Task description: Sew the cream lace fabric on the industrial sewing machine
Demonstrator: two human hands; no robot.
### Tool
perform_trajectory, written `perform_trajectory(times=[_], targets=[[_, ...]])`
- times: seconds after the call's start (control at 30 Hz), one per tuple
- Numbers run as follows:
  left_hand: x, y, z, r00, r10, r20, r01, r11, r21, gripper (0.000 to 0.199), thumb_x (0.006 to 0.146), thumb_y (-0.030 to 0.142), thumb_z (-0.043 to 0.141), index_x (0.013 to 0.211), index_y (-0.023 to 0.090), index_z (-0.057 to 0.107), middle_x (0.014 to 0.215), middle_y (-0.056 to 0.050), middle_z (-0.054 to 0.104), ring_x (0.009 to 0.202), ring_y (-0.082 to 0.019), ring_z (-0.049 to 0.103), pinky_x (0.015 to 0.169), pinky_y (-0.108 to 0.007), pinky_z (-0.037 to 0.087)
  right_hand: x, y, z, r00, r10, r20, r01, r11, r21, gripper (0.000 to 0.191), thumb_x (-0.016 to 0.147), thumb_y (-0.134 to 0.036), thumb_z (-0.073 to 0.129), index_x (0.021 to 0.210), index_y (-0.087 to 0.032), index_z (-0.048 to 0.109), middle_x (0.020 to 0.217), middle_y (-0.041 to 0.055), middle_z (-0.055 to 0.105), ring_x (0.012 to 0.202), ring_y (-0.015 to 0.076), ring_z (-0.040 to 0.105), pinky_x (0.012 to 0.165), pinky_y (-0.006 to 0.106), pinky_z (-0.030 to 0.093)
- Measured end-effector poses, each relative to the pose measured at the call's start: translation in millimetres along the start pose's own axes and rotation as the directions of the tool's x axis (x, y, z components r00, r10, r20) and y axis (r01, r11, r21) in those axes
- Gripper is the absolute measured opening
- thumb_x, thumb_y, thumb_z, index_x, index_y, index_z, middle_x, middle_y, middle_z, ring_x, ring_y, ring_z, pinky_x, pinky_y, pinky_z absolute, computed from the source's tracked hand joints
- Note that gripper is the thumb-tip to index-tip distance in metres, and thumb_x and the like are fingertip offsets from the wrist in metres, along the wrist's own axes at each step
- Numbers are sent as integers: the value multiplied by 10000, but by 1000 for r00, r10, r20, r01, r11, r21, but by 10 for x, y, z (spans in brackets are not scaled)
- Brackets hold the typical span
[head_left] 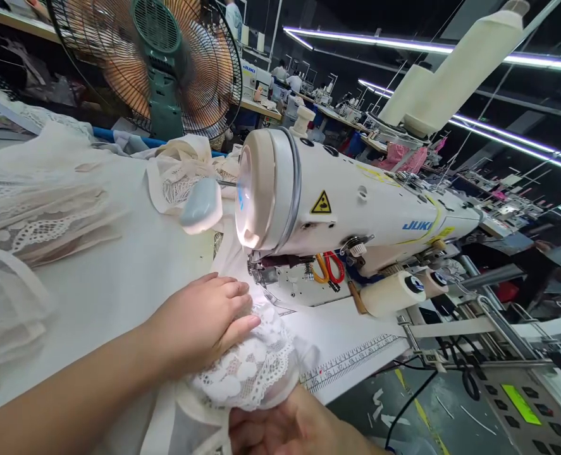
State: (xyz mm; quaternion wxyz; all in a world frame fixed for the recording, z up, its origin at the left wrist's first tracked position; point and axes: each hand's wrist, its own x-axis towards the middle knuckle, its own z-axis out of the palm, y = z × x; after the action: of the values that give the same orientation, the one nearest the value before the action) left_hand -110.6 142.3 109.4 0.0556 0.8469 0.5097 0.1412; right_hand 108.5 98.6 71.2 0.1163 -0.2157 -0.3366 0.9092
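My left hand [202, 319] lies flat, palm down, on white lace fabric [256, 370] just in front of the sewing machine's presser area [256, 268]. Its fingers point toward the machine. Below it, at the bottom edge, my right hand [294, 423] is curled around the near edge of the same lace, with the fingertips partly hidden beneath the cloth. The white sewing machine [356, 196] stands right ahead, its lamp lighting the fabric. The needle itself I cannot make out.
Lace pieces [38, 215] lie on the table at left, behind them a fan [161, 63]. Red-handled scissors [334, 266] and orange-handled ones [320, 268] lie under the machine arm. Thread cones [389, 294], a printed ruler [351, 363] and a control panel [517, 401] are at right.
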Motion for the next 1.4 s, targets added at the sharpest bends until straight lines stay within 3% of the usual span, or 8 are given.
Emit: perform_trajectory(times=[0.27, 0.47, 0.57, 0.8, 0.97, 1.07, 1.23, 1.4], targets=[[-3, 1, 5, 999, 9, 52, -11, 999, 43, 537, 985, 456, 241, 1133, 177, 675, 1210, -82, 634, 1130, -272, 558, 937, -409, 467, 168, 159, -132, 1000, 1, 19, -2, 999, 51, 580, 529, -221, 863, 1078, -275, 683, 1094, 49, 630, 1068, 221, 589, 715, 233, 470], [52, 92, -130, 976, -11, 218, -20, 990, 138, 454, 972, 396, 333, 1201, 150, 639, 1250, -107, 608, 1122, -289, 567, 949, -449, 480, 235, 83, -43, 998, 35, 44, -37, 997, 65, 578, 458, -317, 894, 1001, -244, 711, 998, 37, 614, 959, 162, 578, 739, 210, 463], [81, 101, -158, 968, -39, 249, -8, 983, 183, 446, 964, 382, 358, 1231, 137, 618, 1275, -114, 592, 1153, -302, 551, 980, -497, 457, 275, 56, 14, 999, -33, 29, 29, 994, 108, 583, 452, -330, 885, 1001, -243, 709, 988, 30, 612, 912, 140, 574, 761, 206, 449], [191, 77, -233, 960, -83, 266, 28, 978, 206, 361, 934, 311, 453, 1194, 149, 644, 1245, -121, 611, 1157, -309, 554, 979, -490, 466, 419, 39, 128, 992, -71, -106, 78, 994, 70, 638, 415, -335, 835, 1026, -235, 680, 949, 71, 610, 764, 188, 538, 490, 234, 328], [267, 68, -278, 949, -113, 295, 41, 970, 240, 361, 936, 305, 446, 1196, 152, 644, 1229, -128, 618, 1162, -314, 546, 1004, -496, 442, 474, -132, 300, 988, -74, -136, 84, 994, 63, 572, 421, -384, 809, 956, -254, 654, 898, 41, 556, 728, 165, 496, 449, 224, 242], [303, 55, -284, 951, -114, 287, 36, 964, 264, 331, 937, 303, 441, 1120, 154, 674, 1188, -131, 627, 1095, -306, 573, 971, -497, 461, 513, -183, 376, 982, -125, -140, 138, 987, 82, 489, 430, -373, 778, 886, -243, 660, 851, 45, 557, 739, 181, 512, 493, 240, 267], [347, 51, -257, 956, -172, 238, 65, 914, 399, 363, 910, 414, 473, 748, 175, 693, 911, -109, 622, 913, -303, 584, 781, -442, 527, 651, -107, 423, 960, -245, -138, 269, 943, 198, 459, 465, -283, 723, 920, -234, 682, 725, 25, 568, 650, 188, 514, 568, 289, 362], [336, 49, -250, 911, -216, 350, 64, 916, 396, 397, 888, 351, 514, 1127, 65, 651, 1047, -184, 599, 948, -327, 580, 783, -438, 538, 773, -24, 458, 931, -351, -102, 365, 894, 260, 515, 533, -305, 749, 1031, -191, 681, 797, 56, 629, 738, 231, 586, 710, 354, 490]])
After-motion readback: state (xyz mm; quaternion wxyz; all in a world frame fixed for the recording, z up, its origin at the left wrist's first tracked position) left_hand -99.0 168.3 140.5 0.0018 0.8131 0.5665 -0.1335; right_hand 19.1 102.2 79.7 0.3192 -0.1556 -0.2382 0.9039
